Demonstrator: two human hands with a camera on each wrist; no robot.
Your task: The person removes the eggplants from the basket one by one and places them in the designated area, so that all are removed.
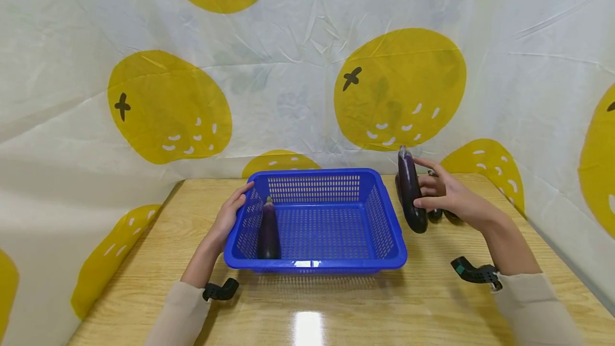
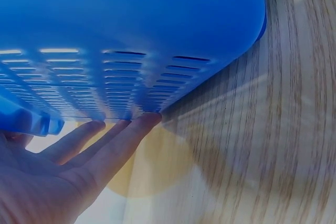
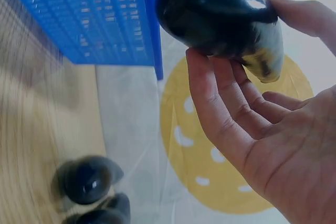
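My right hand [image 1: 444,194] pinches a dark purple eggplant [image 1: 410,191] between thumb and fingers, just right of the basket. Its stem end points up and away; in the right wrist view the rounded end of the eggplant [image 3: 210,11] faces the camera. A blue perforated plastic basket [image 1: 314,264] stands in the middle of the table. Inside, along its left wall, lies another eggplant [image 1: 269,234]. My left hand [image 1: 227,217] is at the basket's left side, its fairly straight fingers [image 2: 113,148] against the outer wall in the left wrist view.
More eggplants [image 1: 435,215] lie on the table behind my right hand, partly hidden by it; two show in the right wrist view, one a dark eggplant [image 3: 88,184]. A pale sheet with yellow fruit prints [image 1: 288,95] hangs behind the wooden table [image 1: 269,314].
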